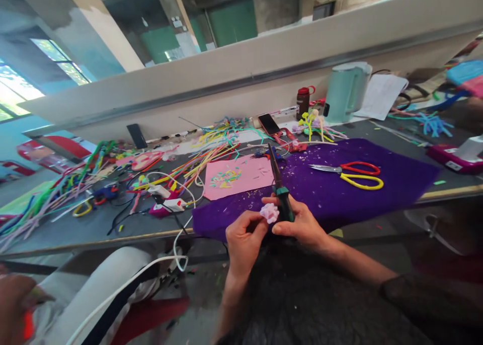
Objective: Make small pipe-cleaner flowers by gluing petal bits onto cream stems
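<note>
While the left hand (243, 234) pinched a pale pink fluffy piece (269, 213) above the purple cloth's near edge, the right hand (302, 222) gripped a green-handled tool (284, 201) just beside it. Scissors (349, 174) lay open on the purple cloth (370, 156).

open cloth (403, 169) right of scissors (341, 172), cable (166, 258) left
</note>
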Action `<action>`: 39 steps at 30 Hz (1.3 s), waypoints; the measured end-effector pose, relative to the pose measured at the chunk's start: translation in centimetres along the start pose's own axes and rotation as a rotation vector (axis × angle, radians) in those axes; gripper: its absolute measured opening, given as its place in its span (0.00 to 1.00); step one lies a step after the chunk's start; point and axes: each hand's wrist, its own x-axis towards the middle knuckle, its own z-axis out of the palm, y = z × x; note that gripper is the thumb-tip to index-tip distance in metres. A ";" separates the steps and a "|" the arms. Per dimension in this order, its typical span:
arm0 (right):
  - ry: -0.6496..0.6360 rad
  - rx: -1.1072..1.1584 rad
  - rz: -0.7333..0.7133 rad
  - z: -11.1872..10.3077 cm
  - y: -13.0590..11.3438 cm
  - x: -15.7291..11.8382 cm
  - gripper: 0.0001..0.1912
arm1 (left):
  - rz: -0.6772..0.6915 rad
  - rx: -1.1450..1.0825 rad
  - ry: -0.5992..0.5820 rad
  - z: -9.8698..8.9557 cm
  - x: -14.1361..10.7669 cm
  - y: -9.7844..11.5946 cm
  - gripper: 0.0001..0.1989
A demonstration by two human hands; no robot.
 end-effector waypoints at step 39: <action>-0.232 -0.560 0.010 -4.6 1.7 -4.3 0.20 | -0.197 -0.234 0.153 -1.6 0.3 -3.3 0.08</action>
